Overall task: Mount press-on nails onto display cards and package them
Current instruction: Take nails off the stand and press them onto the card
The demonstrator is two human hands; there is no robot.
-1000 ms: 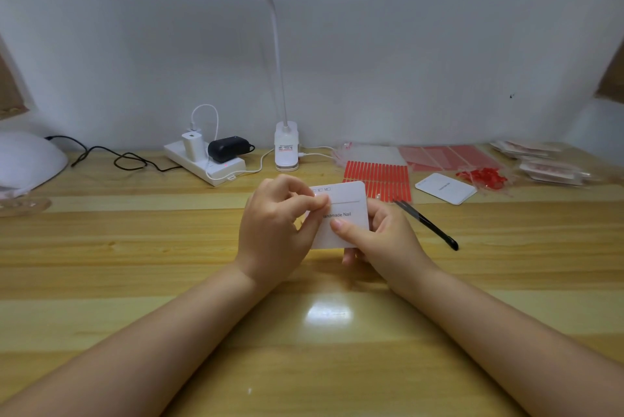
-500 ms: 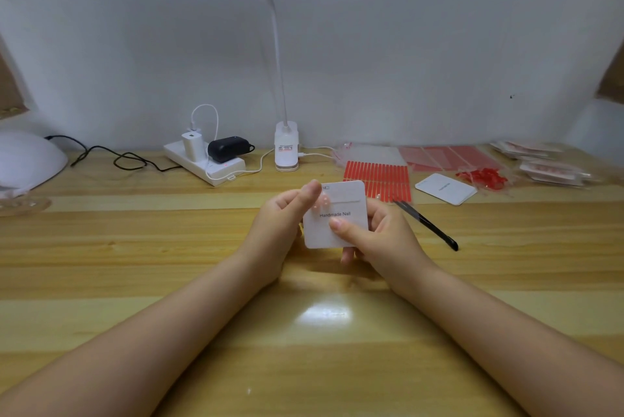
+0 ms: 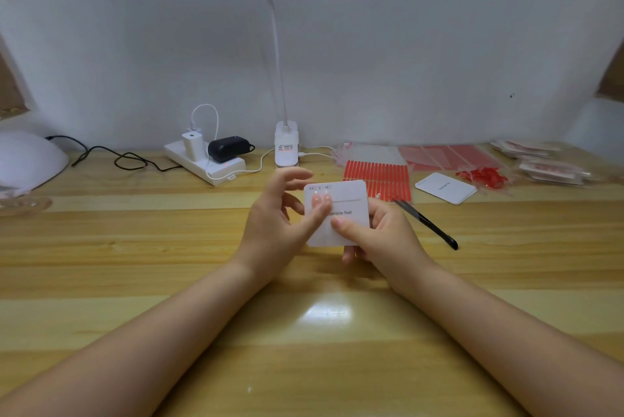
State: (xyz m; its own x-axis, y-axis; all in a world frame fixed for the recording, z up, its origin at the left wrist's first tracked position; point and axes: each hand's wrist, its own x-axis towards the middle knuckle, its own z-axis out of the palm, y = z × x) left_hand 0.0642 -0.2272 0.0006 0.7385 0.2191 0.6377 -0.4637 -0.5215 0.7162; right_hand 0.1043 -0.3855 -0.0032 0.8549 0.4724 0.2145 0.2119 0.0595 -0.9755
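Lamp (image 3: 286,143), power strip (image 3: 206,162), perhaps nail dryer (image 3: 28,160).

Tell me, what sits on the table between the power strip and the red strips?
The lamp base, with its white cable trailing beside it, stands between the power strip and the red strips, seen in the head view.

Glossy varnished wooden table (image 3: 169,248), matt white paper card (image 3: 351,227).

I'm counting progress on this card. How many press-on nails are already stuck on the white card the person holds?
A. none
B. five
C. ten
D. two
D: two pale pink press-on nails sit side by side near the top left of the white card, under the size marks; the rest of its face is bare.
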